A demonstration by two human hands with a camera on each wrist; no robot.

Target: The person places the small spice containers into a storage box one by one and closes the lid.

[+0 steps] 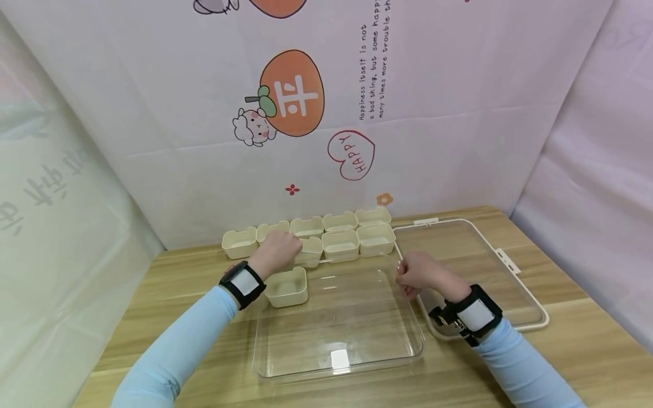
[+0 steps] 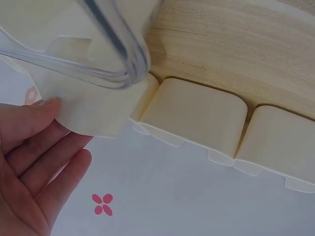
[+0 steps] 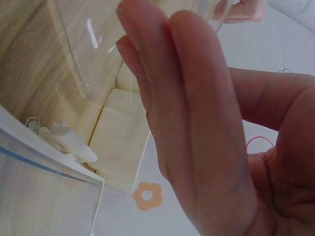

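My left hand (image 1: 278, 253) pinches a small cream bin (image 1: 309, 253) by its edge; in the left wrist view this bin (image 2: 88, 105) is tilted beside the clear tray's corner. Another cream bin (image 1: 287, 290) sits in the far left corner of the shallow clear tray (image 1: 336, 326). At the tray's far right corner, my right hand (image 1: 420, 272) grips the rim between thumb and fingers. In the right wrist view, its fingers (image 3: 206, 123) overlap the tray wall and hide the contact.
Several cream bins (image 1: 340, 243) stand in two rows along the back of the wooden table (image 1: 168, 294), against a printed cloth (image 1: 194, 170). To the right lies a clear lid (image 1: 471, 255) with a white frame and clips, close to the tray's right side.
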